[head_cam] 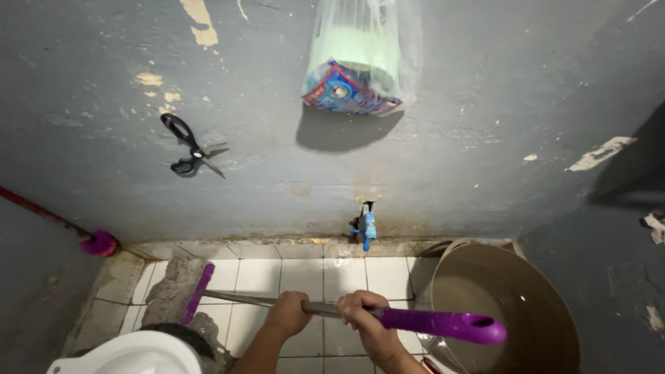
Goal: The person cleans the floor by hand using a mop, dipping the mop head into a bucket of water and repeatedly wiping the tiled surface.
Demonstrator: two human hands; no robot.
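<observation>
Both of my hands grip one long-handled floor tool. My left hand [287,313] wraps the metal shaft [239,299], and my right hand [366,320] holds it just beside the purple grip [443,324]. The tool's purple head [197,294] rests on the white floor tiles [301,277] at the left, next to a rough grey concrete lump [173,289]. The shaft lies nearly level across the bottom of the view, its purple end over a large tan basin [509,312].
A white toilet rim [135,354] shows at the bottom left. On the grey wall hang black scissors [188,147] and a plastic bag with a packet [357,59]. A blue tap [367,227] sticks out low on the wall. A pink-headed stick [97,242] leans at left.
</observation>
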